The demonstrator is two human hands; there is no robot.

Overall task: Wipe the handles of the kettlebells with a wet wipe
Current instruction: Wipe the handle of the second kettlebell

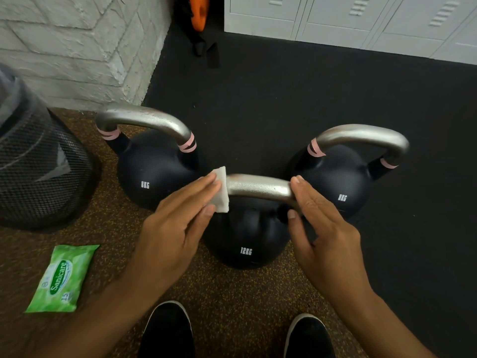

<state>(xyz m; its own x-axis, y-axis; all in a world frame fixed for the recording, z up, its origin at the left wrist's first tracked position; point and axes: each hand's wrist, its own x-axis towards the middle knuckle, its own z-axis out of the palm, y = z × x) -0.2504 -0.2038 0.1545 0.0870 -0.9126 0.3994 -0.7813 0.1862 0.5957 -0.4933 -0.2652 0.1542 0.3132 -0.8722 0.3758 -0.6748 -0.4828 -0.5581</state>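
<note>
**Wipe at the left end of the 12KG handle**

The left hand (175, 223) pinches a folded white wet wipe (221, 192) against the left end of the silver handle (258, 187) of the 12KG kettlebell (245, 244). The right hand (322, 228) has its grip around the handle's right end. Two 8KG kettlebells (154, 174) (340, 182) stand behind, a green wipes pack (62, 277) on the floor at left.

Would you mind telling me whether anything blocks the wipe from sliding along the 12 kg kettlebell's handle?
Only the right hand, which holds the handle's far end; the bare metal between it and the wipe is unobstructed.
</note>
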